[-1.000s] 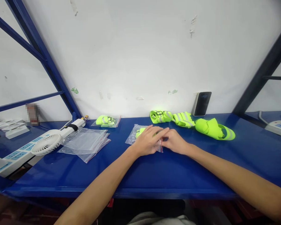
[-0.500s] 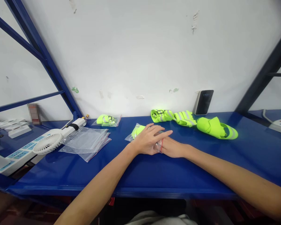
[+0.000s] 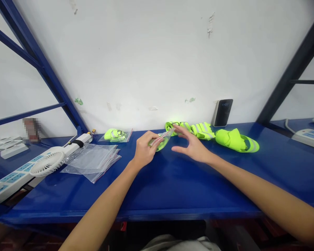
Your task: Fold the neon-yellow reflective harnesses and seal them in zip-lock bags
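Note:
My left hand (image 3: 146, 148) pinches a clear zip bag (image 3: 164, 135) near its red-lined edge, holding it up off the blue table. Inside the bag is a neon-yellow folded item (image 3: 162, 143), partly hidden by my fingers. My right hand (image 3: 191, 143) is open just to the right of the bag, thumb and fingers apart; its fingertips are close to the bag's edge, and I cannot tell if they touch it. Behind that hand lie a rolled neon-yellow reflective strap (image 3: 170, 125) with a dark buckle, a folded striped piece (image 3: 202, 130) and a larger neon-yellow bundle (image 3: 235, 140).
A filled zip bag (image 3: 116, 135) lies near the wall. Flat clear bags (image 3: 94, 160) are stacked at left, beside a white fan (image 3: 47, 164) and a power strip (image 3: 23, 170). A dark-screened device (image 3: 223, 112) leans on the wall. Blue posts (image 3: 47, 76) frame the table.
My hands were stacked, pressing on the bag on the table. They have come apart; my left hand has lifted and turned the bag, and my right has opened beside it.

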Available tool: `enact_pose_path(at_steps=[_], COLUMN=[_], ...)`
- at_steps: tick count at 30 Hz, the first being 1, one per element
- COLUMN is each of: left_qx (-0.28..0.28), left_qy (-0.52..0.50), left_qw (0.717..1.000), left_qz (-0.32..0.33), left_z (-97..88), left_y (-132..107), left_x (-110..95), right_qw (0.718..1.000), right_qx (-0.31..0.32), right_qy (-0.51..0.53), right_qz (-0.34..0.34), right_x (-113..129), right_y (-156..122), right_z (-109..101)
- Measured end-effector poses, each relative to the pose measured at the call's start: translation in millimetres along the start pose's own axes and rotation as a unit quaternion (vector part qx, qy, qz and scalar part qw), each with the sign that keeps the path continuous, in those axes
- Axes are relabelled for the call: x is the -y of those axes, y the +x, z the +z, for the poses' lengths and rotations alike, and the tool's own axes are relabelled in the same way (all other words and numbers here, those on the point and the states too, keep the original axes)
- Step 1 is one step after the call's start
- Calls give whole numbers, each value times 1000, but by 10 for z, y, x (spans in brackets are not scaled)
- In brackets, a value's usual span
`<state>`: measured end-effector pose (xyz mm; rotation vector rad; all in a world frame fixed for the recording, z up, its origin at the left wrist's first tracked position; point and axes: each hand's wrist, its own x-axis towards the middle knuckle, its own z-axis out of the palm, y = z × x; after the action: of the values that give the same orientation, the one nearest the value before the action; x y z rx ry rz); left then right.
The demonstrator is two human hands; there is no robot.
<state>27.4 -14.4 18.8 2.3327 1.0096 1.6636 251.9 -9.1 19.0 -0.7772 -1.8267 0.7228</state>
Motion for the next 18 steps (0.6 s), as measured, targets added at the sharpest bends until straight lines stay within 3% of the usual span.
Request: enact_pose_path(at_steps=[2,4,7,10,13,16,18], left_qx=[-30,-44,8,36,52,123,160], left_qy=[-110,-246,-354,-288,-186,-116,-94], left_qw=[989,949,891,909,939,958,962], left_qz=[-94,-194,-284,-299,-285,-232,-199], left_z=[84,208,414,531,484,344,270], left_y=[27,31,-25,-114,-159,-149,-134], left_x=[-83,-137,-102,46,191,245,235], right_qw=[995,987,978,964,963,962,965], right_qx=[-22,-51,-69,-41,39,123,137], right_qy=[80,122,159,184,134,100,101], right_qz=[63,95,115,187,232,220,202], right_x=[31,86,119,0,-195,-291,-276], right_y=[28,46,57,54,40,28,29], right_z=[16,7,-28,-50,-65,-84,-98])
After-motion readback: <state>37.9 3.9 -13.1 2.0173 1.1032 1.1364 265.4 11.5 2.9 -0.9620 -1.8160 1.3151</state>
